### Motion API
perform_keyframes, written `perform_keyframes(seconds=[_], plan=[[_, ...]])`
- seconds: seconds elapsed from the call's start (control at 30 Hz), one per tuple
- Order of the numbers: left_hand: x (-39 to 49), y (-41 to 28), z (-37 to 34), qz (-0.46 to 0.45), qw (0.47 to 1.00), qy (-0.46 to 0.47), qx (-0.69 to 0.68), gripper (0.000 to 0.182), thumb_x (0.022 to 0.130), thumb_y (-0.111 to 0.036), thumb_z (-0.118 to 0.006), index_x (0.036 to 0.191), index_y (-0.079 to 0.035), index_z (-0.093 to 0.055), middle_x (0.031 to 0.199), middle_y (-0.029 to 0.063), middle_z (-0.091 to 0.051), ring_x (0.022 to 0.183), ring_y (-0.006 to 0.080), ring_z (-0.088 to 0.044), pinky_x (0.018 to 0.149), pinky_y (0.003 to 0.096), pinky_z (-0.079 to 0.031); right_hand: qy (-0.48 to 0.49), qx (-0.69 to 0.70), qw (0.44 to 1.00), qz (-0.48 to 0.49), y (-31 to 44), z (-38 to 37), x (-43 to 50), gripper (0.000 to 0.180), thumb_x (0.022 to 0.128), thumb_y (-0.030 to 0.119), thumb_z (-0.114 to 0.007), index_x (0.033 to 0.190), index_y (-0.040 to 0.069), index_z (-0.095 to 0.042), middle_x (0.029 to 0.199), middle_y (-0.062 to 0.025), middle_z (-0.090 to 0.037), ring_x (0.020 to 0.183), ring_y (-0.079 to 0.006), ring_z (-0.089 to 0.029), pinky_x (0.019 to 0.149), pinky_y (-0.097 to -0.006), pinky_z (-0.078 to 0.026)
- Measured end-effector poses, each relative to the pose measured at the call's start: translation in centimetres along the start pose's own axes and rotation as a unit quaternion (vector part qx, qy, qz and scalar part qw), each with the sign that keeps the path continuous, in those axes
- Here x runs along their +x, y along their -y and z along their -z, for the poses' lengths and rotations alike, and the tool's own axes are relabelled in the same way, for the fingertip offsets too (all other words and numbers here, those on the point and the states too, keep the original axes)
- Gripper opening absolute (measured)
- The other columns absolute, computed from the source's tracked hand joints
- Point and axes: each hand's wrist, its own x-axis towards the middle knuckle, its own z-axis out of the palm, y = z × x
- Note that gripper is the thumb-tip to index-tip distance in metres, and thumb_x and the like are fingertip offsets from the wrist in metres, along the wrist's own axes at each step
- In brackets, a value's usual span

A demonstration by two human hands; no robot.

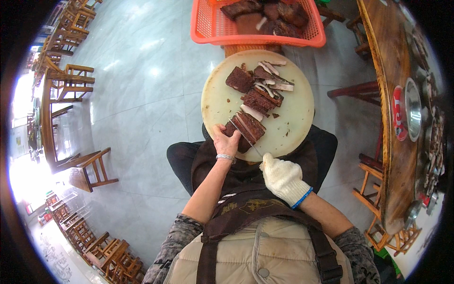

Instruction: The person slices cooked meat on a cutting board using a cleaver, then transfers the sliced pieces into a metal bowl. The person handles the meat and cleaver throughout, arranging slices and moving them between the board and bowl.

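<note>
A round, pale cutting board [287, 120] lies before me, over my lap. My bare left hand [226, 141], with a bracelet at the wrist, holds the near end of a dark slab of meat [252, 128] on the board's near left part. In a white knitted glove, my right hand [282, 174] grips a knife [246, 137], whose thin blade slants up to the left across the meat, beside my left fingers. Slices stand close together right of the blade. Farther up the board lie more dark meat pieces [239, 80] and several pale strips [282, 87].
Beyond the board stands a red plastic basket [257, 40] with large dark meat pieces [291, 16]. A long wooden table [397, 170] at right bears a metal bowl [413, 110] and a red object [399, 113]. Wooden chairs [101, 167] and a table stand at left.
</note>
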Motion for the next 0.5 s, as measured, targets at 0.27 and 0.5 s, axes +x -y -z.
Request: perform_keyframes(seconds=[0.27,0.5], plan=[[-0.1,-0.7,0.3,0.008,1.000,0.024,0.018,0.052,0.073,-0.029,-0.079,0.102,-0.005,-0.044,0.093,0.0197,-0.058,0.089,0.0384,-0.060,0.084,0.0443,-0.049,-0.060,-0.003,0.998,0.008,-0.7,-1.8,1.1,0.019,0.097,0.027,-0.055,0.097,0.008,-0.054,0.071,-0.0161,-0.070,0.064,-0.0375,-0.070,0.055,-0.0532,-0.054],[0.3,0.1,0.5,-0.010,0.998,0.036,0.051,0.054,0.075,-0.033,-0.080,0.101,-0.004,-0.043,0.094,0.0222,-0.059,0.089,0.0399,-0.060,0.084,0.0451,-0.049,-0.007,0.006,1.000,0.002,0.6,0.3,3.3,0.021,0.098,0.021,-0.047,0.110,0.003,-0.052,0.081,-0.0219,-0.071,0.075,-0.0417,-0.071,0.061,-0.0554,-0.055]])
